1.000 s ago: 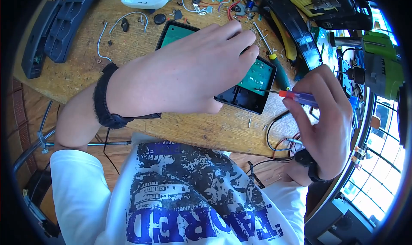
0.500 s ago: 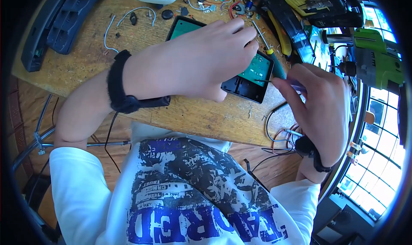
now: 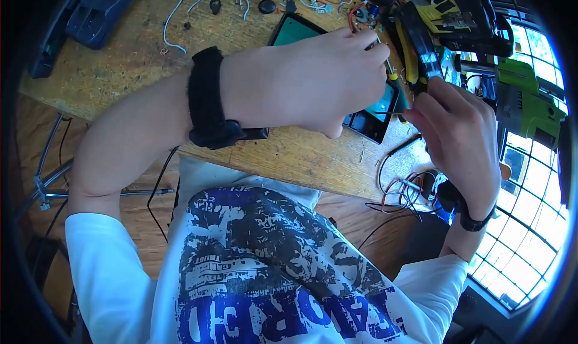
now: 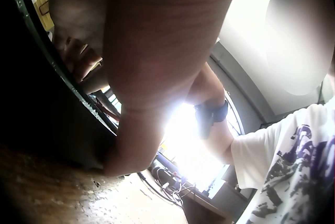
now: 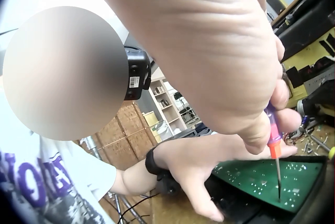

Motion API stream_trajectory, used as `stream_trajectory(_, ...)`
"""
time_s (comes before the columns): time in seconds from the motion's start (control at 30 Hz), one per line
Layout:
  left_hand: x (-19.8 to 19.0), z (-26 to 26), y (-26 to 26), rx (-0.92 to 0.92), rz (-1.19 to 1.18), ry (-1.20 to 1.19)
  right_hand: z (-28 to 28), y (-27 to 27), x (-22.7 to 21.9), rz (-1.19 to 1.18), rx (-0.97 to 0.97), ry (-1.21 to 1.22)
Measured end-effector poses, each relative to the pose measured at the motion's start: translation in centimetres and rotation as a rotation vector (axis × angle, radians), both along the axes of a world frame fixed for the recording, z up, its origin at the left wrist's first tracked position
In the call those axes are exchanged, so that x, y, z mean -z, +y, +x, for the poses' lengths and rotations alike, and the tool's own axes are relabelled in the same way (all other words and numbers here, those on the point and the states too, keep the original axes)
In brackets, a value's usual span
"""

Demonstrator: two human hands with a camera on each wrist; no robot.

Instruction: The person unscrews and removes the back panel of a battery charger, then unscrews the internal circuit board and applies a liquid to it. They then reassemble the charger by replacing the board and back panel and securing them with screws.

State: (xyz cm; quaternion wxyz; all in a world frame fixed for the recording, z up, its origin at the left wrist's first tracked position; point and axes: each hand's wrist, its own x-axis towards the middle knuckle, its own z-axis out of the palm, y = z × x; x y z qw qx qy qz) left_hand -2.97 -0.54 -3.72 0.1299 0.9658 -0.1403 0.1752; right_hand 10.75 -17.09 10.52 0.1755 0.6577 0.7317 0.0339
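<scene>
A black case holding a green circuit board lies on the wooden table. My left hand grips it from above, thumb at the near side and bent fingers over the far side; the fingertips are hidden in the head view. My right hand pinches a screwdriver. In the right wrist view its purple and orange handle sits in my fingers, with the shaft slanting down and the tip at the green board, near its edge.
Wires, a round black part and small debris lie beyond the case. Dark plastic housings stand at the far left. Yellow-handled pliers and a green power tool are on the right, above tangled cables.
The head view has shifted, so the case and left hand appear further right. My right fingers now cover the screwdriver handle in that view. Both hands keep their holds.
</scene>
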Motion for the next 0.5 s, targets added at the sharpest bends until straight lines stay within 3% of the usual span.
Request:
stream_trajectory(0.13,0.43,-0.02,-0.1,-0.009,-0.033,-0.071,-0.37,0.21,-0.09,-0.087,0.195,-0.036)
stream_trajectory(0.27,0.58,0.11,-0.29,-0.022,-0.05,-0.053,-0.59,0.73,-0.49,-0.103,0.222,-0.023)
stream_trajectory(0.33,0.54,0.24,-0.44,-0.036,-0.027,-0.056,-0.85,1.04,-0.95,-0.124,0.271,0.178)
stream_trajectory(0.5,0.51,0.34,-0.39,-0.031,-0.017,-0.02,-0.63,0.5,-0.38,-0.121,0.216,0.134)
